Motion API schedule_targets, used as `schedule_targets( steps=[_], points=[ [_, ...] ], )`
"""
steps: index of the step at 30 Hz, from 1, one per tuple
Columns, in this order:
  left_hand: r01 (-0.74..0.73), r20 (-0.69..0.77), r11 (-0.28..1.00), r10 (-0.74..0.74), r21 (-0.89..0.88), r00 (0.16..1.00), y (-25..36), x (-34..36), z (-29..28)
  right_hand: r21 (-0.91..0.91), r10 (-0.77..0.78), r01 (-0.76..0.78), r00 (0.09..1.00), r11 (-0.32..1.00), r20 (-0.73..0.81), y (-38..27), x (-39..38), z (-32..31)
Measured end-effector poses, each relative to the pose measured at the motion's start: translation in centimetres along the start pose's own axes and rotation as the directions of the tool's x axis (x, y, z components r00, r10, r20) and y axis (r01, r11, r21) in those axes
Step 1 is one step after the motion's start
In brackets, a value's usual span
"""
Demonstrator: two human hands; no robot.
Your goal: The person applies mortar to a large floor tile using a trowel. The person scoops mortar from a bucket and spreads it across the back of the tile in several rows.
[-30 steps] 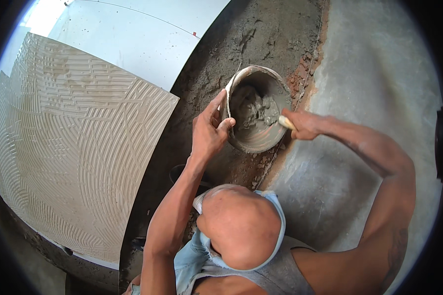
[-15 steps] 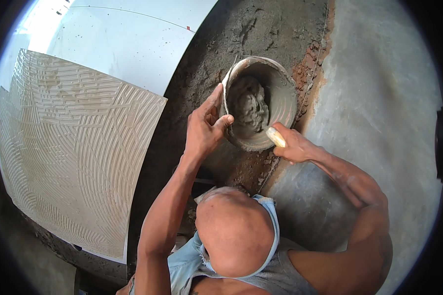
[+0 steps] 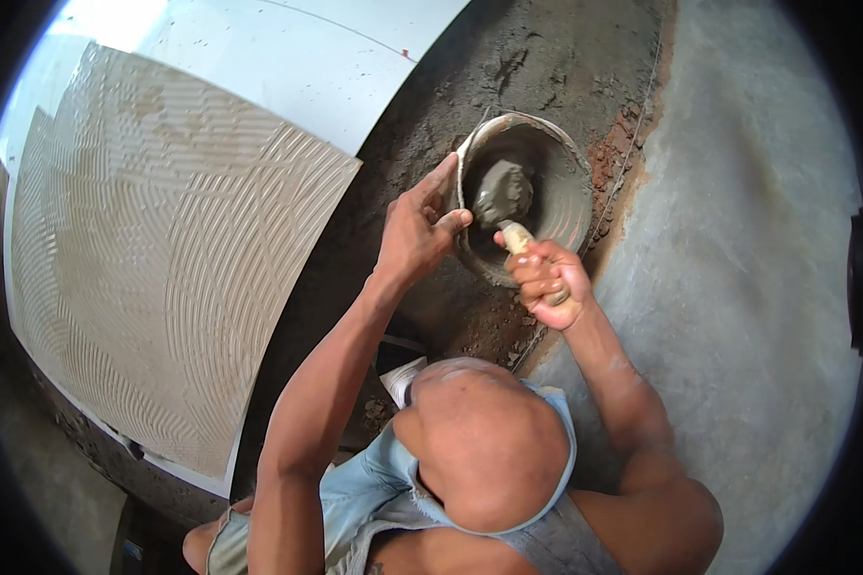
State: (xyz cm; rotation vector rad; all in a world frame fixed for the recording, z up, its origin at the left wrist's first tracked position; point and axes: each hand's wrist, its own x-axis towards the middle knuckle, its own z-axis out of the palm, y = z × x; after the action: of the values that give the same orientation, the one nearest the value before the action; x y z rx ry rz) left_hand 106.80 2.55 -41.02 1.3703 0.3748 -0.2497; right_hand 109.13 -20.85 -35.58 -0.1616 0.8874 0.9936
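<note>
While the left hand (image 3: 414, 235) pinched the bucket (image 3: 527, 196) rim, the right hand (image 3: 545, 280) gripped a loaded trowel (image 3: 504, 196); grooved tile (image 3: 163, 278) lay left, mortar bed (image 3: 566, 57) apparently bare.

We see a round grey mortar pan (image 3: 571, 206), its inside smeared with wet cement, sitting tilted on the rough dark mortar bed beside the reddish edge of the concrete floor. Inside it, our trowel (image 3: 506, 199) carries a thick lump of grey mortar on its blade; its pale wooden handle points down and out over the pan's near rim.
</note>
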Motion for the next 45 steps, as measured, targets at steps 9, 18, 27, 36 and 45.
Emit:
schedule_targets(
  steps=[9,18,27,36,45],
  points=[
    [-0.029,-0.018,0.999,0.030,0.046,0.999,-1.0,0.0,-0.3,0.318,-0.066,0.023,0.990,0.948,0.126,2.6,-6.8,3.3],
    [-0.076,-0.033,0.991,0.080,0.108,0.996,-1.6,0.2,-0.4,-0.091,-0.049,0.028,0.969,0.995,-0.244,1.7,-10.2,7.8],
    [-0.073,0.004,0.993,0.072,0.097,0.997,-1.8,0.8,0.0,-0.853,-0.455,-0.521,0.751,0.035,-0.477,-3.7,0.3,8.5],
    [-0.116,-0.015,0.982,0.120,0.150,0.993,-1.3,1.0,-0.5,0.434,-0.401,-0.419,0.906,-0.798,0.138,1.3,-3.5,8.1],
    [-0.072,0.004,0.992,0.072,0.099,0.997,-0.6,0.7,-0.7,0.606,-0.285,-0.425,0.904,-0.673,0.318,0.9,-4.7,12.9]
  ],
)
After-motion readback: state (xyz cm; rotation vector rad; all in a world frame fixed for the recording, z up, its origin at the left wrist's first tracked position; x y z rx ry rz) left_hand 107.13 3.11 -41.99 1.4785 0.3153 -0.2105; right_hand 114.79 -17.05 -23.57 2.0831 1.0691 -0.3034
